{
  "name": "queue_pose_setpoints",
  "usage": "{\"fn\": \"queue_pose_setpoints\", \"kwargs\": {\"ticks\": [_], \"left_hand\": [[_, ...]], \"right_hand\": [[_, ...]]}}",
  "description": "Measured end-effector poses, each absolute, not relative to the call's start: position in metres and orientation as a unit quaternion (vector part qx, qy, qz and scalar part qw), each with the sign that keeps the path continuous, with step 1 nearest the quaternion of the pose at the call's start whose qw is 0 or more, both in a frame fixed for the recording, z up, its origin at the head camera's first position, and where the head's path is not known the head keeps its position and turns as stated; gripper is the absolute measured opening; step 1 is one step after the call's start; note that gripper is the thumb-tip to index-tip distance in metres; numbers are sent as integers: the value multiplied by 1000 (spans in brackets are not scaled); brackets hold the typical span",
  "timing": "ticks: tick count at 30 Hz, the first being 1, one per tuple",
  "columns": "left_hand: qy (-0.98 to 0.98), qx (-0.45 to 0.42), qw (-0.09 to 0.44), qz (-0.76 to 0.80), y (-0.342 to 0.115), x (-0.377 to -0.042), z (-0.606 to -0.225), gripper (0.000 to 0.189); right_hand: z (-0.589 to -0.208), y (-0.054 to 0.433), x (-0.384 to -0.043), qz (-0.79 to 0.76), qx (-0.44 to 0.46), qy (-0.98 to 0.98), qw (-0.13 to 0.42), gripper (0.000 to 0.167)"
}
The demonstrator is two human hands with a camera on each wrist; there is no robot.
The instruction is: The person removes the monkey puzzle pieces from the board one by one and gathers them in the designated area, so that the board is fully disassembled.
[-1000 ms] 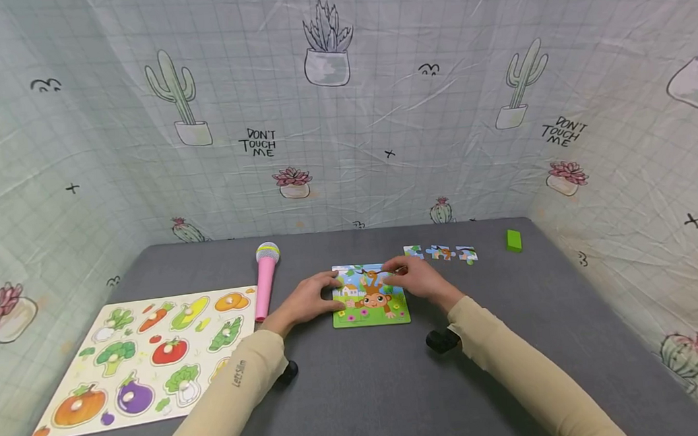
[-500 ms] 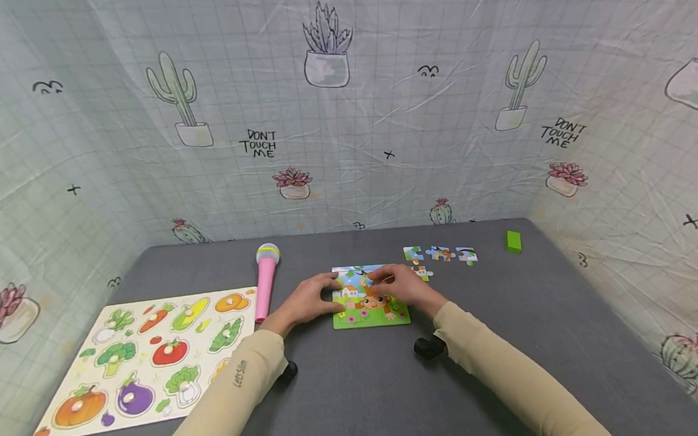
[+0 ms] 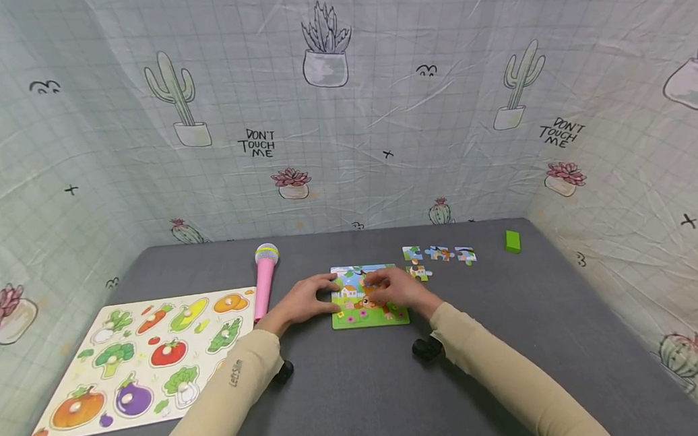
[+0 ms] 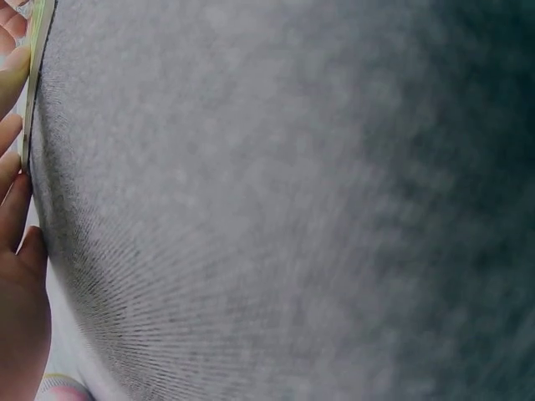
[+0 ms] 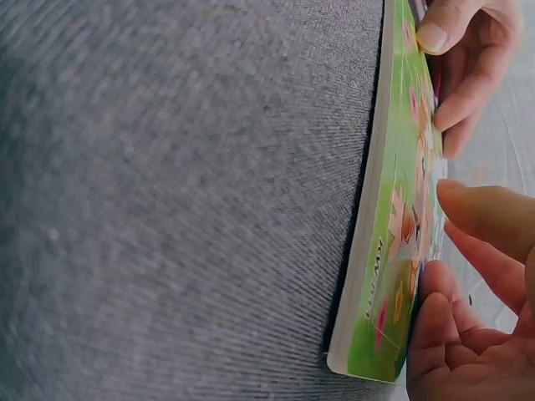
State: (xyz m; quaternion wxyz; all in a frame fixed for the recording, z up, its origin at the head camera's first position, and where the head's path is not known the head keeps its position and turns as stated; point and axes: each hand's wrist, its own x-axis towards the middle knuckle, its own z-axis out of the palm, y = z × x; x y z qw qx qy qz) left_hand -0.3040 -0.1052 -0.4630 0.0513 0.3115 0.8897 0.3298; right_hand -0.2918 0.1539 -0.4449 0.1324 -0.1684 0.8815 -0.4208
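Observation:
A small jigsaw puzzle board (image 3: 356, 320) with a monkey, a house and flowers lies flat at mid-table. My left hand (image 3: 301, 302) rests at its left edge, thumb near the lower part and fingers near the top. Over the board's right half is my right hand (image 3: 405, 288), its fingertips on the picture and covering part of the monkey. In the right wrist view, the thumb and fingers of the right hand (image 5: 481, 309) stand apart at the puzzle surface, with no piece visible between them. The left wrist view catches the left hand (image 4: 21, 276) at the board's edge.
Several loose jigsaw pieces (image 3: 439, 253) lie behind the right hand. A green block (image 3: 512, 241) sits at the back right. Left of the puzzle are a pink toy microphone (image 3: 264, 285) and a large vegetable peg board (image 3: 143, 367). Patterned fabric (image 3: 342, 124) walls surround the table.
My right hand has moved left and slightly nearer across the puzzle, from its top right corner onto the monkey. A loose piece it covered now shows. The left hand has stayed put.

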Motion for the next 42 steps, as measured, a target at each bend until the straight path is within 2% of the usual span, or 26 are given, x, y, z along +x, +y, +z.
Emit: {"fn": "queue_pose_setpoints", "kwargs": {"ticks": [5, 12, 32, 42], "left_hand": [[888, 317, 46, 329, -105, -303, -462, 43], [891, 311, 58, 325, -105, -305, -462, 43], [892, 314, 69, 318, -107, -309, -459, 42], [891, 313, 74, 321, -105, -306, -456, 43]], "right_hand": [[-445, 154, -294, -366, -233, 893, 115, 36], [-442, 151, -297, -335, -257, 899, 114, 37], [-434, 148, -300, -348, -264, 887, 148, 37], [-432, 147, -300, -345, -234, 891, 178, 38]]}}
